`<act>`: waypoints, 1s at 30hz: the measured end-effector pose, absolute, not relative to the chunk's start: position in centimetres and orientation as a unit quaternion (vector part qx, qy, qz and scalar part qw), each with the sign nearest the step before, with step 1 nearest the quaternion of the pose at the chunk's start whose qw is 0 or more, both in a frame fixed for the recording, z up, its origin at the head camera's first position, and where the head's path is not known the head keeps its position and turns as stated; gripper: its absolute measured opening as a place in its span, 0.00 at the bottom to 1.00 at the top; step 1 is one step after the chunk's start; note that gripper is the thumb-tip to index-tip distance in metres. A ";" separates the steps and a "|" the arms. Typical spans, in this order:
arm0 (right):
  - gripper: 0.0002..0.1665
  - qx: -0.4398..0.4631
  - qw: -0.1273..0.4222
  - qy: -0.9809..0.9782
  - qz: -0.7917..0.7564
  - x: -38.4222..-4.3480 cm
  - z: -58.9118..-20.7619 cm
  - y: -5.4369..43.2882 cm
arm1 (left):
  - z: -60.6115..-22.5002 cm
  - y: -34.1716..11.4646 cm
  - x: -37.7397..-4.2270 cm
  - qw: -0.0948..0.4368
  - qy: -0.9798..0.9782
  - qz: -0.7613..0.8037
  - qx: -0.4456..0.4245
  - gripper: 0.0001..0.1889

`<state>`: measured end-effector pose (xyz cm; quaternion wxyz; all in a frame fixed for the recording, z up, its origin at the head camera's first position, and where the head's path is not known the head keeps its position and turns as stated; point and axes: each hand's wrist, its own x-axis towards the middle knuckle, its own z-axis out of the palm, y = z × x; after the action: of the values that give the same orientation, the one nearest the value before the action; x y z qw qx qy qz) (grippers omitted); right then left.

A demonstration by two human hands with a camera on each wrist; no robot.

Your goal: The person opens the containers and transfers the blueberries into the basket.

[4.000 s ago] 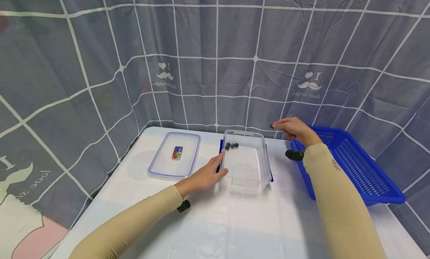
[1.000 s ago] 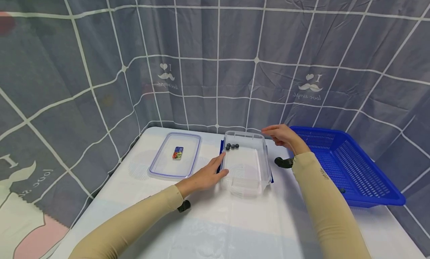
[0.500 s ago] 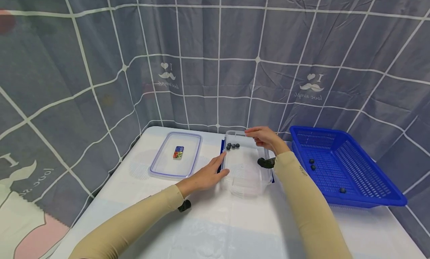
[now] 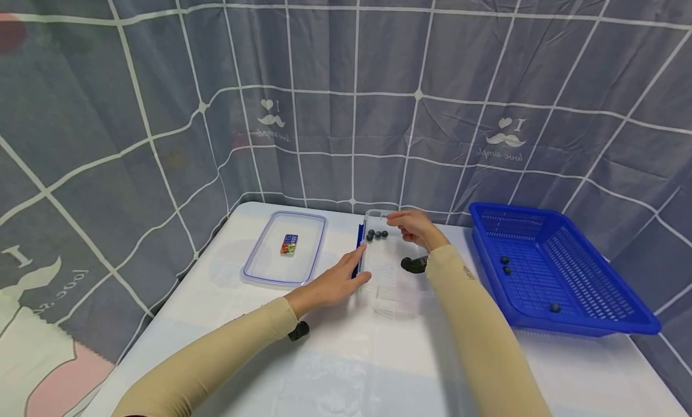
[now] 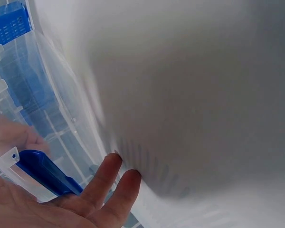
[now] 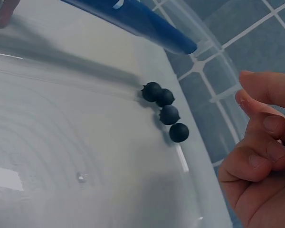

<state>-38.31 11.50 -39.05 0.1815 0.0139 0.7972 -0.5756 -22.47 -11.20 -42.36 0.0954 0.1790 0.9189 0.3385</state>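
A clear plastic container (image 4: 386, 264) stands near the table's back edge. Several blueberries (image 4: 377, 234) are clustered in its far left corner, and the right wrist view shows the same blueberries (image 6: 169, 115) close up. My left hand (image 4: 337, 282) rests along the container's left side, fingers extended beside a blue latch (image 5: 45, 173). Over the container's far part is my right hand (image 4: 415, 226); its thumb and index fingertip are parted with nothing between them, and the other fingers curl inward. In the right wrist view the right hand (image 6: 261, 152) is to the right of the berries.
On the right, a blue perforated basket (image 4: 589, 325) holds a few dark berries (image 4: 555, 308). Left of the container lies a clear lid (image 4: 270, 270) with a coloured label (image 4: 289, 244). A grey checked curtain (image 4: 324, 122) hangs behind the table.
Four seconds ago my right hand pinched a blueberry beside the basket. Its fingers are now without it, and the hand has moved left over the container. My left hand has stayed in place.
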 end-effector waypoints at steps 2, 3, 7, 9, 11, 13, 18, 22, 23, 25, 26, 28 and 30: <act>0.27 0.023 0.185 0.802 -0.567 -38.5 -39.5 11.3 | -42.4 -11.2 -22.5 0.096 0.919 0.338 0.179 0.41; 0.27 0.026 0.187 0.804 -0.564 -38.5 -39.7 11.2 | -42.4 -11.2 -22.5 0.097 0.919 0.337 0.179 0.41; 0.25 0.049 0.187 0.804 -0.562 -38.7 -40.4 11.0 | -42.5 -11.1 -22.6 0.096 0.918 0.336 0.185 0.42; 0.25 0.055 0.186 0.803 -0.563 -38.8 -40.7 10.9 | -42.6 -11.1 -22.7 0.097 0.918 0.337 0.186 0.42; 0.25 0.061 0.186 0.801 -0.566 -38.9 -41.0 10.9 | -42.6 -11.1 -22.6 0.097 0.918 0.338 0.185 0.42; 0.25 0.068 0.185 0.799 -0.568 -39.0 -41.2 10.8 | -42.5 -11.1 -22.6 0.097 0.918 0.336 0.185 0.41; 0.25 0.085 0.178 0.796 -0.572 -39.3 -41.6 10.6 | -42.5 -11.0 -22.4 0.093 0.921 0.331 0.184 0.40; 0.24 0.090 0.171 0.796 -0.573 -39.4 -42.1 10.4 | -42.4 -11.1 -22.3 0.091 0.922 0.329 0.182 0.40; 0.23 0.091 0.170 0.797 -0.573 -39.3 -42.2 10.4 | -42.4 -11.1 -22.3 0.091 0.922 0.330 0.181 0.40; 0.23 0.094 0.168 0.797 -0.573 -39.2 -42.4 10.2 | -42.4 -11.1 -22.3 0.090 0.922 0.330 0.180 0.40; 0.23 0.093 0.168 0.797 -0.572 -39.1 -42.5 10.2 | -42.4 -11.1 -22.3 0.089 0.922 0.330 0.180 0.40; 0.23 0.093 0.167 0.798 -0.571 -39.0 -42.7 10.0 | -42.5 -11.1 -22.3 0.088 0.922 0.331 0.180 0.40; 0.22 0.098 0.165 0.797 -0.572 -39.0 -43.0 9.9 | -42.6 -11.2 -22.3 0.088 0.922 0.331 0.181 0.40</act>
<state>-38.96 9.86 -42.97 0.1646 0.0983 0.7973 -0.5723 -22.32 -11.16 -42.59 0.0884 0.1815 0.9217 0.3313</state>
